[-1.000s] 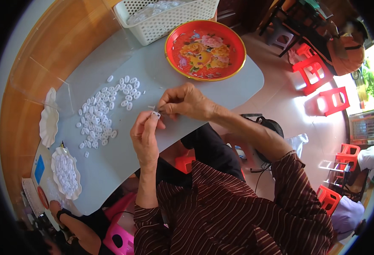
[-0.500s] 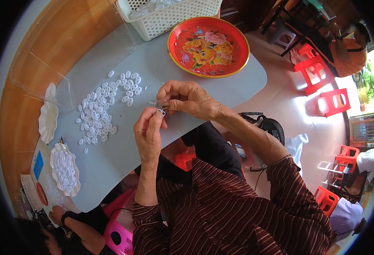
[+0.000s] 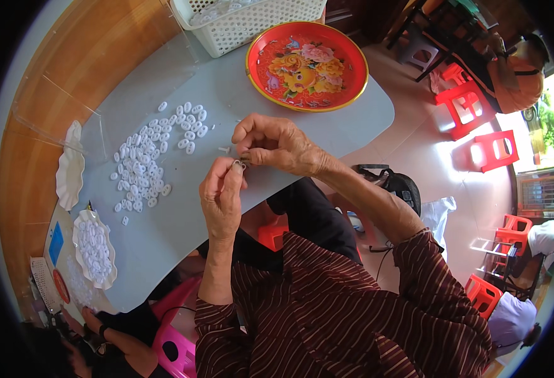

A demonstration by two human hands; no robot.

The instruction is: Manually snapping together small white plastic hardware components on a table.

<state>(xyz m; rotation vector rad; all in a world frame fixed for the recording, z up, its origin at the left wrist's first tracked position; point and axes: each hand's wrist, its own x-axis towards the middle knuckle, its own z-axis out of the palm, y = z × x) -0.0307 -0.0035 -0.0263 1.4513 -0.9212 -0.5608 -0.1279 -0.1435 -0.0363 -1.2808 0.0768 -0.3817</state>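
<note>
Above the near edge of the gray table (image 3: 163, 236), our left hand (image 3: 222, 198) pinches a small white piece (image 3: 238, 164), maybe to keep it steady. Our right hand (image 3: 281, 146) curls beside it; we can't tell if it pinches anything. White two-hole ovals (image 3: 142, 162) lie leftward, perhaps for easy reach. We can read no writing.

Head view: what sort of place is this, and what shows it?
Probably an informal workroom: white oval pieces heaped on a grey table, a perforated basket holding pale pieces, and red stools beyond.
</note>
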